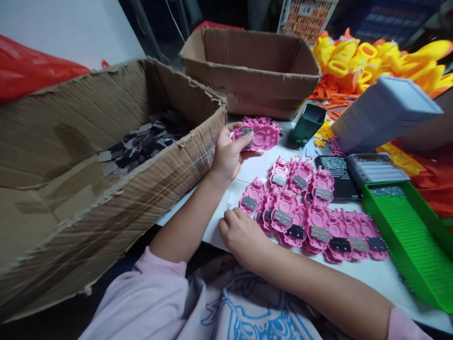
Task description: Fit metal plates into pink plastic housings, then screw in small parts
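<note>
My left hand [227, 153] grips a pink plastic casing [264, 137], with the thumb pressed over a grey rectangular plate on it. Behind that casing, more pink parts [260, 121] show on the table. Resting low at the table's near edge, my right hand [244, 236] has its fingers curled together; what they hold, if anything, is hidden. Tiny dark bits [229, 206] lie on the white tabletop just past its fingertips. To its right spread several pink casings [285, 203], overlapping in rows, each fitted with a grey or black plate.
A large cardboard box [170, 160] with loose grey and black plates [141, 144] stands at left. Another cardboard box [255, 87] is behind. At right are a dark green container [307, 125], a bright green ridged tray [406, 226], a black tray [341, 182] and yellow parts [371, 61].
</note>
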A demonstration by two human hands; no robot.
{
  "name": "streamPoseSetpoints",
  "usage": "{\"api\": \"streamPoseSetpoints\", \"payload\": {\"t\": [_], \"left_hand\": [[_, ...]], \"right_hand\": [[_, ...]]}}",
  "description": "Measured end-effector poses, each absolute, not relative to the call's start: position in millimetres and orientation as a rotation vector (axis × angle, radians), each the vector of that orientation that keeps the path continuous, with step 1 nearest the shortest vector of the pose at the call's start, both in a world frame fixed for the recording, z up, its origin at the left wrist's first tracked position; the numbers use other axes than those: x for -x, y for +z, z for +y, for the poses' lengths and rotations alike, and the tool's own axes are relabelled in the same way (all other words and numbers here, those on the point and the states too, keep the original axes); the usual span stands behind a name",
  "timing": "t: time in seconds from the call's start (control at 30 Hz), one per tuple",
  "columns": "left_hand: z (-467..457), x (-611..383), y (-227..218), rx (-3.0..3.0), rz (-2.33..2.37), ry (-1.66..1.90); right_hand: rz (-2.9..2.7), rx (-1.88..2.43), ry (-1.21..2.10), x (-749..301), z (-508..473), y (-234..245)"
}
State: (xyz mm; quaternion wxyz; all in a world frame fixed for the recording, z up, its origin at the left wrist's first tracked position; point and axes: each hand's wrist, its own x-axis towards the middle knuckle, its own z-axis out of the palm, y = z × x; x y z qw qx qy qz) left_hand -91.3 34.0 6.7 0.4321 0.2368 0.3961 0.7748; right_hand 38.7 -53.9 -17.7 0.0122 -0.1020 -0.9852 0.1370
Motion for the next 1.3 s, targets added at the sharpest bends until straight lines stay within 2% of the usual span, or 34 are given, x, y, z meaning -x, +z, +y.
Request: {"api": "streamPoseSetpoints", "payload": {"t": [0.13,0.27,0.37,0.47,0.7,0.9,1.07,1.3], "left_hand": [[29.8,83.6,9.1,-0.645,0.968,1.882],[24.5,70.6,8.0,-0.726,0.956,1.797],[19.4,58.1,7.9,-0.75,0.943,1.713],[12.6,44.4,9.5,-0.756,0.939,1.636],[-1.4,26.5,4.6,-0.852,1.018,1.507],[-5.4,24.2,-2.6,-0.899,1.095,1.496],[-7.3,21.8,0.7,-1.021,1.219,1.524],[-10.6,20.2,5.9,-1.115,1.32,1.501]], "right_hand": [[-2.607,0.28,0.835,-76.7,-27.8,10.2],[-2.115,0.508,1.088,-126.9,13.3,36.5],[-1.697,0.497,1.537,-157.2,40.4,34.6],[-1.405,0.485,1.729,-173.5,54.4,19.5],[-1.457,0.892,1.462,-174.2,56.5,6.6],[-1.585,0.942,1.225,-168.7,53.5,6.9],[-1.849,0.817,0.917,-168.7,52.8,5.2],[-1.929,0.784,0.768,-167.0,53.3,6.7]]}}
